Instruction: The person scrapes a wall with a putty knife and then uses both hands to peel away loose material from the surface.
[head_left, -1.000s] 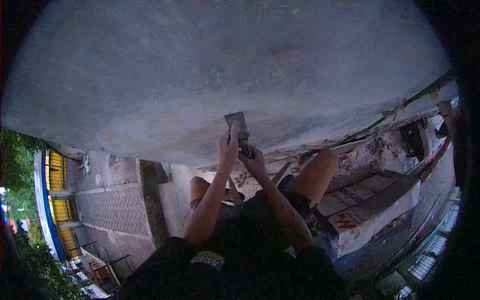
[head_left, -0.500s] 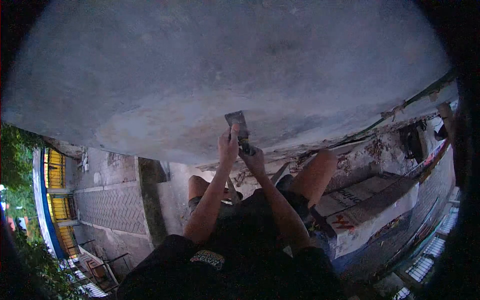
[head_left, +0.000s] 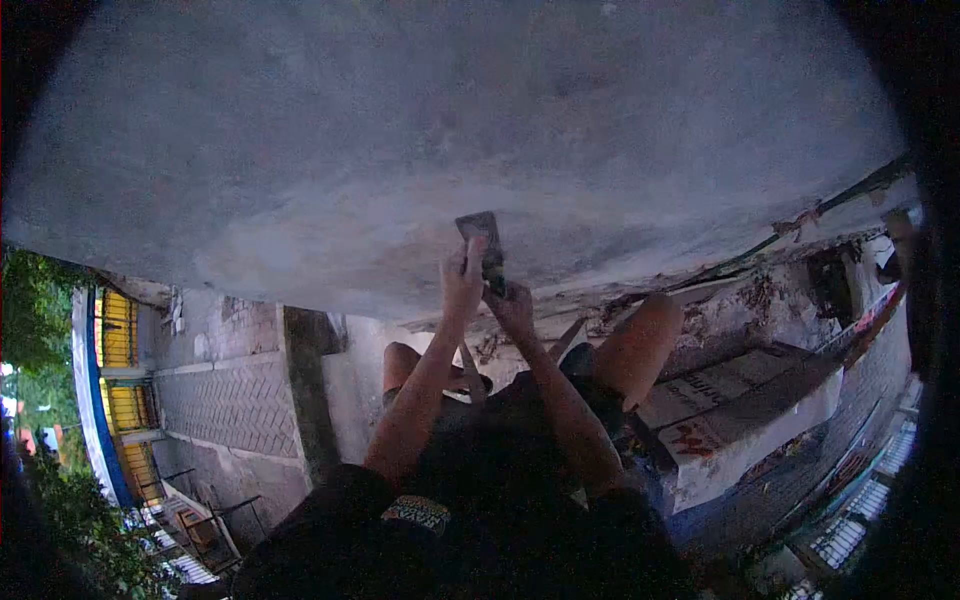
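Observation:
A scraper (head_left: 479, 224) with a wide flat blade lies against the grey plastered wall (head_left: 420, 120) in front of me, over a paler, worn patch. My left hand (head_left: 461, 283) is closed on it just below the blade, with fingers stretched along the blade's back. Lower down, my right hand (head_left: 513, 309) wraps round the dark handle. Both forearms reach up from my lap, between my bent knees.
On the right stands a large printed cardboard box (head_left: 740, 410). Rubble and a ragged ledge (head_left: 700, 275) run along the wall's lower edge. At left are a paved yard (head_left: 225, 405), yellow barred windows (head_left: 120, 330) and green foliage (head_left: 40, 320).
The scraper's blade has shifted slightly up and right along the wall, and both hands have moved with it. My view has tilted a little.

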